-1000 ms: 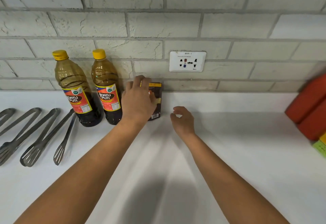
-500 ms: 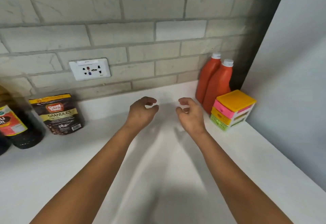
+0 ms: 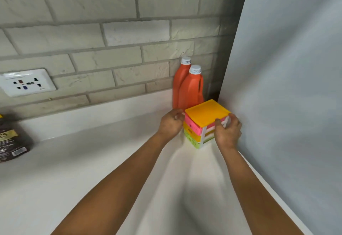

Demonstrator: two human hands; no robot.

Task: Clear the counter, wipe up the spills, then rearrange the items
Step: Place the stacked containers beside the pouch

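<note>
A small plastic drawer box [image 3: 205, 115] with a yellow top and pink, yellow and green drawers stands in the counter's far right corner. My left hand [image 3: 171, 123] curls against its left side. My right hand [image 3: 228, 132] grips its right side, thumb on the front edge. Both hands hold the box between them. Two orange bottles [image 3: 190, 90] with white caps stand just behind it against the brick wall.
A dark granules pouch [image 3: 11, 142] stands at the far left on the white counter [image 3: 92, 170]. A wall socket [image 3: 26, 83] sits on the brick backsplash. A pale grey side panel [image 3: 286, 86] closes off the right.
My view swung right from the sauce bottles and pouch to the corner. Both hands moved from mid-counter, holding nothing, to the drawer box and took hold of its sides.
</note>
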